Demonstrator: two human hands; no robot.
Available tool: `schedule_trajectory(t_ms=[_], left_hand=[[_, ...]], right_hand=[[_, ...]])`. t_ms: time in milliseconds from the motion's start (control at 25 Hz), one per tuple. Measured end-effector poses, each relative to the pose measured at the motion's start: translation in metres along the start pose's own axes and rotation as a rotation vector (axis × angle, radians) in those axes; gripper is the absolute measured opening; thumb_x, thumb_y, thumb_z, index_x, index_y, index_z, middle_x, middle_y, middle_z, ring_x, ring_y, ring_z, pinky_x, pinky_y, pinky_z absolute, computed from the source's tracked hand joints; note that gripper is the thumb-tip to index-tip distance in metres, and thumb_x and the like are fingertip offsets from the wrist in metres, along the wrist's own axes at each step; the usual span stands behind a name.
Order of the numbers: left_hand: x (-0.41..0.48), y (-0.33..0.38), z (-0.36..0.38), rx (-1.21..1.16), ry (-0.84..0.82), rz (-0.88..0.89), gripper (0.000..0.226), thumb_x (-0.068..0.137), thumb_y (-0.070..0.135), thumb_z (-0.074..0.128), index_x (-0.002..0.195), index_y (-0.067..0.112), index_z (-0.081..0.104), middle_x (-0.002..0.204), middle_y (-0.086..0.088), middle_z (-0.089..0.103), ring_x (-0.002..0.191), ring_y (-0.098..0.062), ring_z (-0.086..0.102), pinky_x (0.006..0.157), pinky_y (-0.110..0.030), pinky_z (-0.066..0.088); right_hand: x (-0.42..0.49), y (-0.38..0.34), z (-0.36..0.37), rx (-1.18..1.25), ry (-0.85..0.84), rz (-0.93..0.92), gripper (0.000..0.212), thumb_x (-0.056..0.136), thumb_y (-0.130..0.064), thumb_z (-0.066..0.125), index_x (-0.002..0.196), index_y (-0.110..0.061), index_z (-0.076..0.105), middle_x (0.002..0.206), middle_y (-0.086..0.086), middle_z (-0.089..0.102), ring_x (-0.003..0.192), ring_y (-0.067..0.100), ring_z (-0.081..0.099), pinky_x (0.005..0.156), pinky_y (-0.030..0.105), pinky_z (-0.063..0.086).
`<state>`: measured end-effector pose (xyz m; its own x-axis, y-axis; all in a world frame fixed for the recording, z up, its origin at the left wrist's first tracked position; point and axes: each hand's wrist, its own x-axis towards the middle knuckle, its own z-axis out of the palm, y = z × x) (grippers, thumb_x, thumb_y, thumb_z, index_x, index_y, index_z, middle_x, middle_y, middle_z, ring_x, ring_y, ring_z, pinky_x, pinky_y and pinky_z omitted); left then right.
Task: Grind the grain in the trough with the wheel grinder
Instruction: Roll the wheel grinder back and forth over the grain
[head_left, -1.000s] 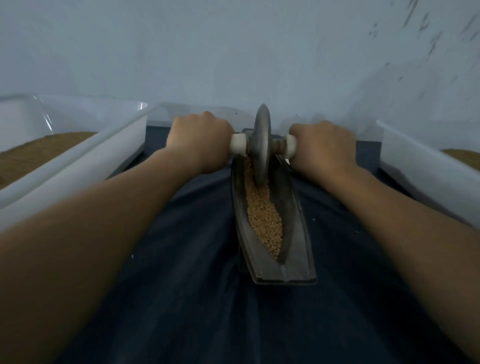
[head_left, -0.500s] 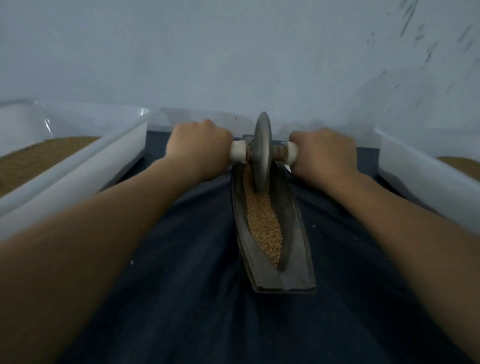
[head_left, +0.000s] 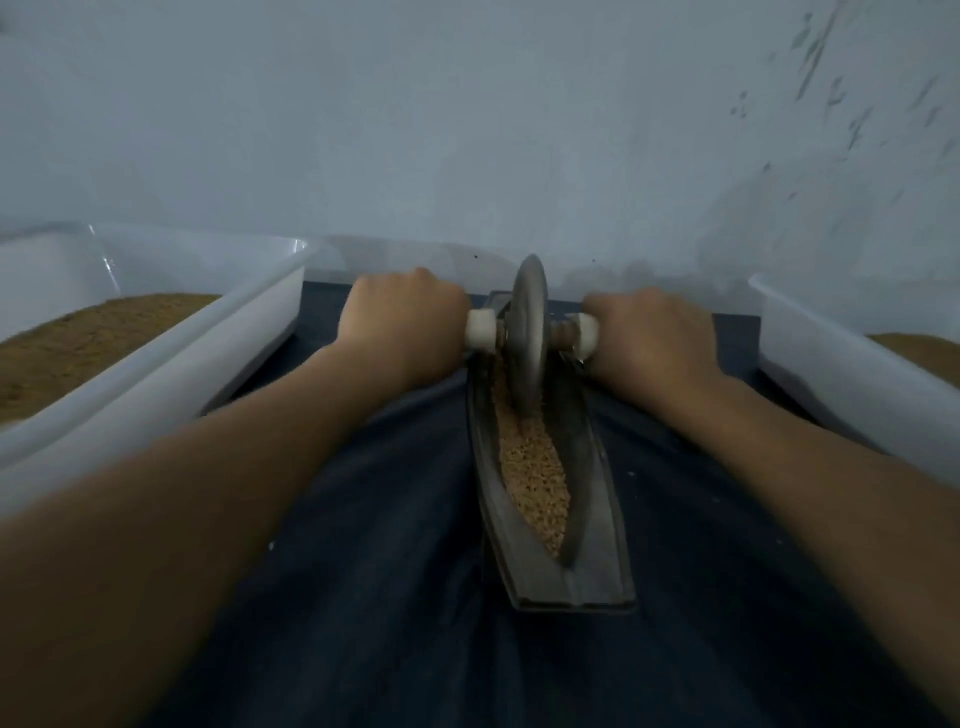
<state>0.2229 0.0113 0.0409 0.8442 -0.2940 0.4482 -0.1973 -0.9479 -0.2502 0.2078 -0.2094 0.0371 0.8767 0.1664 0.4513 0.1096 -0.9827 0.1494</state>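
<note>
Gripping the white handles, the left hand (head_left: 402, 325) and right hand (head_left: 649, 338) are holding the wheel grinder (head_left: 529, 332) upright in the grain (head_left: 532, 467) at the trough (head_left: 597, 519)'s far end.

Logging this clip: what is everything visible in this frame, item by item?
wheel grinder: one, grey metal disc on an axle with white handle ends, standing in the far end of the trough
trough: one, dark grey, narrow, centre of the cloth, running away from the person
grain: one heap, tan, in the trough's groove
bins: two, white; left bin and right bin on either side of the cloth
brown fill: tan-brown, in the left bin; a little also shows in the right bin
cloth: one, dark blue, under the trough
wall: pale grey-blue, behind
left hand: grips the left handle
right hand: grips the right handle
</note>
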Motion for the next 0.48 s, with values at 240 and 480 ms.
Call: schedule_trajectory(t_ms=[240,480], left_hand=[[-0.041,-0.008,0.004,0.029,0.179,0.185,0.015,0.071,0.042,0.065,0.07,0.032,0.054,0.056,0.011,0.028,0.043,-0.013,0.026,0.045,-0.021,0.019],[0.001,-0.004,0.007,-0.033,0.017,0.02,0.012,0.083,0.04,0.062,0.088,0.029,0.064,0.068,0.006,0.042,0.057,-0.018,0.047,0.051,-0.029,0.034]], right_hand=[[-0.056,0.014,0.002,-0.094,0.265,-0.128,0.016,0.067,-0.03,0.063,0.073,-0.029,0.048,0.055,-0.013,0.027,0.046,0.012,0.022,0.046,0.019,0.017],[-0.002,0.005,0.003,-0.072,0.103,-0.022,0.014,0.081,-0.035,0.069,0.082,-0.028,0.056,0.069,-0.003,0.054,0.061,0.026,0.054,0.051,0.026,0.031]])
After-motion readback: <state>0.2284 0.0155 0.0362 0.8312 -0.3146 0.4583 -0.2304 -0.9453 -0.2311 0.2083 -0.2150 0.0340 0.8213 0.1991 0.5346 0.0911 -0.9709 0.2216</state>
